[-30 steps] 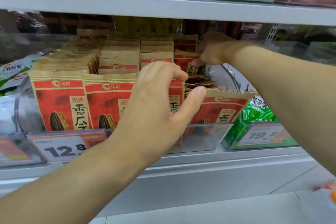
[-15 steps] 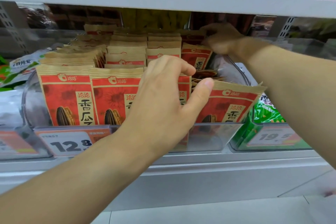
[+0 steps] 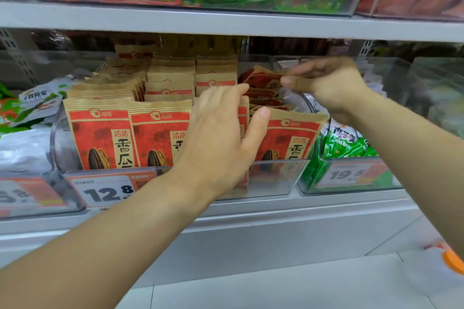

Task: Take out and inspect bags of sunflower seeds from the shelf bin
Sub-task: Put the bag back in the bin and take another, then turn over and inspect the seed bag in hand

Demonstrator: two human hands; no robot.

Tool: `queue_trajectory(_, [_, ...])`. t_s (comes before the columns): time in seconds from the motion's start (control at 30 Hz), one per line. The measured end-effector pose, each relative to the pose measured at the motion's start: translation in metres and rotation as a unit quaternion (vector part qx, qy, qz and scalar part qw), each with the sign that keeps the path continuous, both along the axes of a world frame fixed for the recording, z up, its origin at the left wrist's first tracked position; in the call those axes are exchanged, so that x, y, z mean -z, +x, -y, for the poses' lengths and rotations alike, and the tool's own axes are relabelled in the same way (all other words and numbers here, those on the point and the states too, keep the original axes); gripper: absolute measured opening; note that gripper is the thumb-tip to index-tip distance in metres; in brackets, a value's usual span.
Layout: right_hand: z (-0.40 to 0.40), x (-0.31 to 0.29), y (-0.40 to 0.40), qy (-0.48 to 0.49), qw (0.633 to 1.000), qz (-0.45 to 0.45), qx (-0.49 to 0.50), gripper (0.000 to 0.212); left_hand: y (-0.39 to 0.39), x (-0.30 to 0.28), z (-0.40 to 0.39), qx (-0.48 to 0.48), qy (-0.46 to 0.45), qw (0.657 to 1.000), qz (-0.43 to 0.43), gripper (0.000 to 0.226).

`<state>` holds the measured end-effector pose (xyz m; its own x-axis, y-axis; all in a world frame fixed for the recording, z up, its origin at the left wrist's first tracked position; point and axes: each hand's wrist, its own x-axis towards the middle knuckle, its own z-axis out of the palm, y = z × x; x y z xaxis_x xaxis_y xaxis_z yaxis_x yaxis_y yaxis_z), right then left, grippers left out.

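Right hand (image 3: 329, 83) forward, bag (image 3: 261, 78) tilted

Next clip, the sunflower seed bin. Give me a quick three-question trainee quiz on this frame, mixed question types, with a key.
1. True or false: the left hand holds a bag lifted clear of the bin.
2. Which hand is over the loose bags lying at the back right of the bin?
A. the left hand
B. the right hand
C. neither
3. Fill in: the packets in the neighbouring bin to the right are mostly ____ in colour.

Key
1. False: it rests on the front-row bags, which are still standing in the bin.
2. B
3. green
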<state>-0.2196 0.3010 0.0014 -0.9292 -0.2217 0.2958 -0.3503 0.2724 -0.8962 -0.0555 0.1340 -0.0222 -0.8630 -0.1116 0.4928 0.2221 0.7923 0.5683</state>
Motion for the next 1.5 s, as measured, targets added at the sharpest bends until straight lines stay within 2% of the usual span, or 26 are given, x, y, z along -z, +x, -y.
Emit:
queue_trajectory(0.13, [-0.020, 0.002, 0.050, -0.059, 0.998, -0.027, -0.019, 0.020, 0.008, -0.006, 0.001, 0.003, -0.003, 1.000, 0.016, 0.053])
queue_trajectory(0.33, [-0.040, -0.021, 0.120, -0.163, 0.984, -0.066, 0.028, 0.013, 0.022, -0.017, 0.000, 0.032, -0.023, 0.998, 0.041, 0.062])
queue_trajectory(0.47, [-0.043, -0.054, 0.150, -0.192, 0.969, -0.138, 0.066, 0.011, 0.033, -0.026, 0.001, 0.050, 0.002, 0.999, -0.007, 0.067])
queue_trajectory(0.63, [-0.031, -0.092, 0.168, -0.250, 0.951, -0.180, 0.034, 0.012, 0.050, -0.042, 0.000, 0.103, 0.062, 0.991, -0.067, 0.061])
queue_trajectory(0.73, [-0.015, -0.099, 0.173, -0.259, 0.956, -0.140, -0.002, 0.017, 0.063, -0.053, -0.005, 0.178, 0.187, 0.965, -0.050, 0.054])
queue_trajectory(0.83, [-0.001, -0.078, 0.179, -0.211, 0.976, -0.056, -0.008, 0.029, 0.072, -0.058, -0.009, 0.229, 0.362, 0.902, 0.046, 0.037])
queue_trajectory(0.9, [0.002, -0.059, 0.185, -0.165, 0.985, 0.027, -0.029, 0.036, 0.075, -0.056, -0.008, 0.218, 0.418, 0.874, 0.113, 0.033])
queue_trajectory(1.07, [-0.011, -0.032, 0.193, -0.054, 0.978, 0.169, -0.107, 0.030, 0.071, -0.034, -0.001, 0.171, 0.386, 0.894, 0.150, 0.034])
queue_trajectory(1.2, [-0.008, -0.024, 0.192, -0.028, 0.979, 0.167, -0.116, 0.030, 0.070, -0.025, -0.001, 0.130, 0.373, 0.907, 0.149, 0.042])
queue_trajectory(1.3, [-0.006, -0.022, 0.191, -0.042, 0.974, 0.189, -0.118, 0.027, 0.069, -0.024, -0.001, 0.080, 0.340, 0.933, 0.086, 0.047])
queue_trajectory(1.37, [-0.007, -0.022, 0.192, -0.017, 0.965, 0.212, -0.153, 0.029, 0.066, -0.026, 0.000, 0.029, 0.325, 0.945, 0.032, 0.049])
queue_trajectory(1.5, [-0.008, -0.021, 0.197, 0.043, 0.945, 0.226, -0.231, 0.036, 0.060, -0.027, 0.010, -0.036, 0.352, 0.935, -0.009, 0.053])
